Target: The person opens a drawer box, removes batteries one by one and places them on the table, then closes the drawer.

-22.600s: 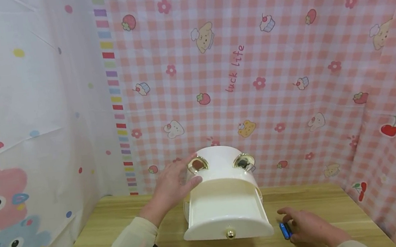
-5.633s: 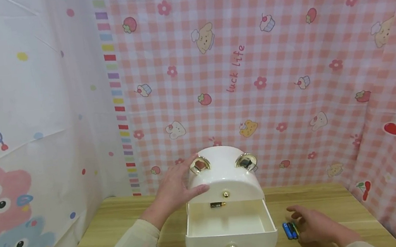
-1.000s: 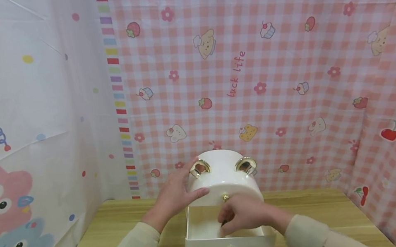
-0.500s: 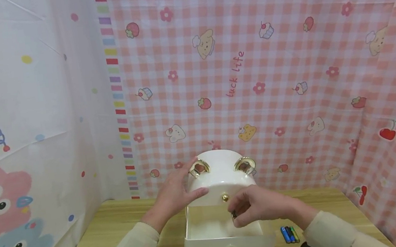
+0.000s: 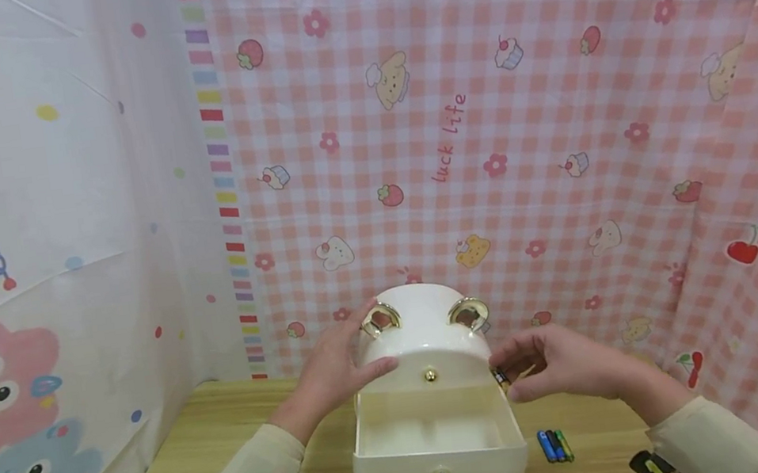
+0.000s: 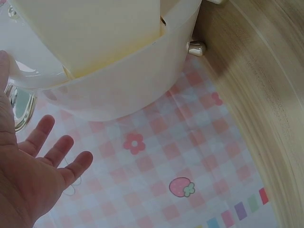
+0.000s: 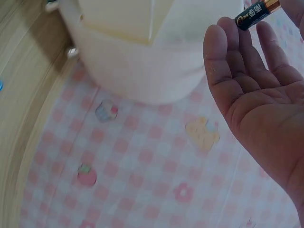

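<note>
A glossy white drawer box [image 5: 423,312] with gold ring ears stands in the middle of the table. Its lower drawer [image 5: 446,470] is pulled out, and the upper one is closed. My left hand [image 5: 329,364] rests against the box's left side by the gold ear, its thumb lying over the front top edge. In the left wrist view, the other fingers [image 6: 71,167] are spread. Just right of the box, my right hand [image 5: 568,362] pinches a black-and-gold battery [image 7: 252,17] between thumb and fingertips, level with the top of the open drawer.
Right of the drawer, several batteries [image 5: 555,445], blue, dark and green, lie side by side on the wooden table [image 5: 231,424]. A pink checked cloth [image 5: 548,102] hangs behind, and a white cartoon-print cloth [image 5: 96,329] hangs at the left.
The upper drawer was open at first; later the lower one was, with the black-and-gold battery inside. My right hand has lifted that battery out and moved right. My left hand stays put.
</note>
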Demonstrator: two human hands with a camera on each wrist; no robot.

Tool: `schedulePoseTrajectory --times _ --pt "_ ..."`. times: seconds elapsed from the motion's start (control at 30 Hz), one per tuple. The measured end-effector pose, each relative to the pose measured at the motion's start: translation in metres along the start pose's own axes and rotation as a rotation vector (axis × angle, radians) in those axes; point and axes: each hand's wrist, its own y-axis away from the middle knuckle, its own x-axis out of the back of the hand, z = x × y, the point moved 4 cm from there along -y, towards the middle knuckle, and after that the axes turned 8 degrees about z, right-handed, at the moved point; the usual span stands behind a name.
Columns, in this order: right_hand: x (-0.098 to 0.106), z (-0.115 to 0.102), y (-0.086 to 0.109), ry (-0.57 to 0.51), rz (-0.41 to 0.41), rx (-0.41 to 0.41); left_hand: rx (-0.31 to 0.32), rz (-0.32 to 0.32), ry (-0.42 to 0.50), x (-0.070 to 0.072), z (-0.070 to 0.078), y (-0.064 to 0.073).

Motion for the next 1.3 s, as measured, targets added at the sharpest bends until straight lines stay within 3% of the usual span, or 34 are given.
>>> schedulePoseTrajectory --times 0.4,0.87,1.3 --pt "0.036 0.039 0.024 0.073 0.138 -0.082 0.005 0.004 -0.003 -0.002 -0.001 0.0" --pt "0.054 0.069 0.036 0.108 0.229 -0.102 0.024 -0.018 -0.01 -0.001 -0.001 0.001" --pt "0.058 0.112 0.044 0.382 0.283 -0.078 0.024 -0.01 0.001 -0.001 -0.001 0.002"
